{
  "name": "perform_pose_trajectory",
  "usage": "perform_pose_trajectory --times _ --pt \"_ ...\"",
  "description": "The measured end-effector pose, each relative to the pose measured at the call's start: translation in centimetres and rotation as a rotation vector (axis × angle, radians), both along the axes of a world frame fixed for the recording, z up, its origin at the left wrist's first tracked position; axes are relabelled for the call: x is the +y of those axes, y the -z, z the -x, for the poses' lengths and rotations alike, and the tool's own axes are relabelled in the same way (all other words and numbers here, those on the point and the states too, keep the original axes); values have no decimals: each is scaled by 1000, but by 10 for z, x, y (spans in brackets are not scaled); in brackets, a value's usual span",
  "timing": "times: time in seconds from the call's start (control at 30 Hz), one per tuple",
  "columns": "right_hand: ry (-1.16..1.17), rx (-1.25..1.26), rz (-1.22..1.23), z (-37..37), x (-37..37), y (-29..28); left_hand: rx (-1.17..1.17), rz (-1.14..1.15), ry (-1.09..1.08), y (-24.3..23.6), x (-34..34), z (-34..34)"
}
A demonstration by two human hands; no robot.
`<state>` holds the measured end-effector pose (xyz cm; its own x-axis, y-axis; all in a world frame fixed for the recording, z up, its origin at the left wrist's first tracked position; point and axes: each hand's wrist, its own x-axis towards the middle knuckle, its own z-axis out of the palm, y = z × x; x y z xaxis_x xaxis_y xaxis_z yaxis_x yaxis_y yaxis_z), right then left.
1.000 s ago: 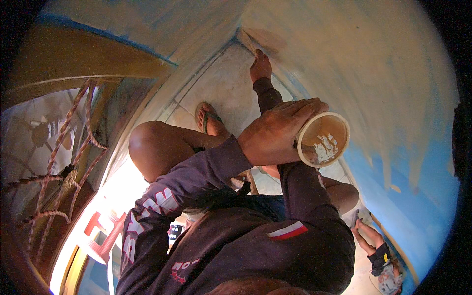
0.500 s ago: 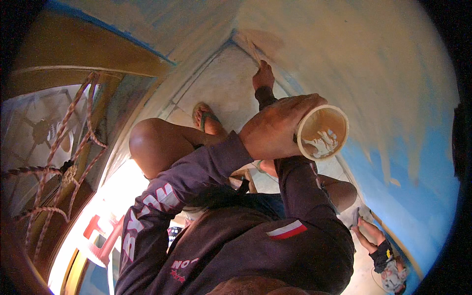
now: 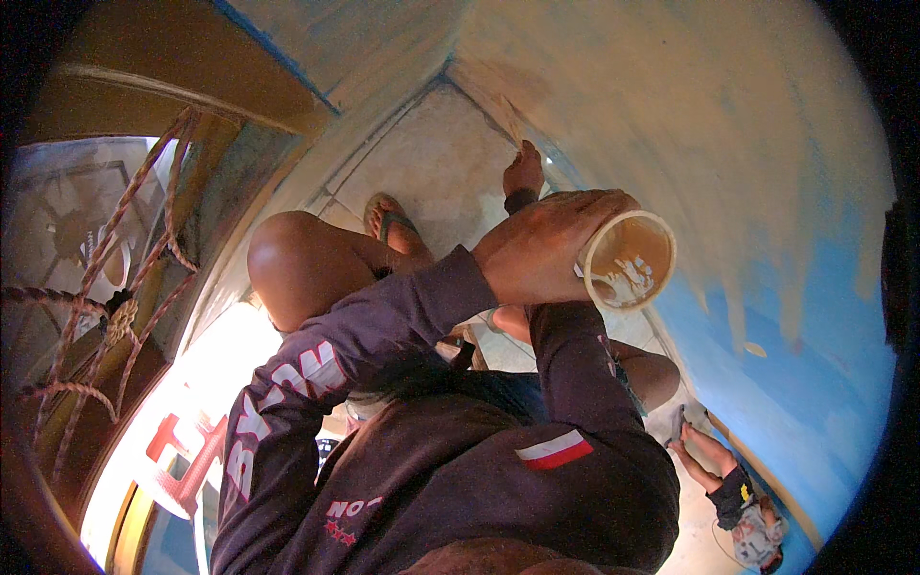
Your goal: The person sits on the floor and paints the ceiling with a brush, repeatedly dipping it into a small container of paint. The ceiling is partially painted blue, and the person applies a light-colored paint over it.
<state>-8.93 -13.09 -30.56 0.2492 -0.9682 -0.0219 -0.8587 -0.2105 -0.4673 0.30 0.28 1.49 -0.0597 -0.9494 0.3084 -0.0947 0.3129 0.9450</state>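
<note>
My left hand [image 3: 537,244] is wrapped round a cup [image 3: 628,240], which is tilted toward the camera and shows a pale, patchy liquid or residue inside. Beyond it, my right hand [image 3: 523,171] grips a thin, light-coloured tool, apparently a brush [image 3: 510,120], held against the lower part of the beige-and-blue painted wall [image 3: 671,134] near the corner. The tool's tip is hard to make out against the paint. My bent knees and sandalled feet are around my hands, on the tiled floor [image 3: 407,144].
To the left are a dark curved frame [image 3: 211,91], knotted ropes [image 3: 125,311] hanging from it and a bright opening with a red-and-white object [image 3: 177,450]. Another person [image 3: 738,503] is on the floor at the lower right, beside the wall.
My right hand has moved back toward me along the foot of the wall with the tool. The cup in my left hand has shifted slightly left.
</note>
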Motion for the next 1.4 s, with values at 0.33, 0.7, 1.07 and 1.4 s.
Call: perform_pose_trajectory --times 0.33,0.7,1.07,1.4 --pt "23 13 -59 30 3 -2 -75 -58 40 -1 6 1" --pt "18 -47 245 76 24 28 -105 29 22 7 4 7" --pt "-261 23 105 -32 -4 -15 68 81 -14 9 3 3" --pt "-183 192 96 -31 -20 -21 72 66 -4 6 -1 -2"
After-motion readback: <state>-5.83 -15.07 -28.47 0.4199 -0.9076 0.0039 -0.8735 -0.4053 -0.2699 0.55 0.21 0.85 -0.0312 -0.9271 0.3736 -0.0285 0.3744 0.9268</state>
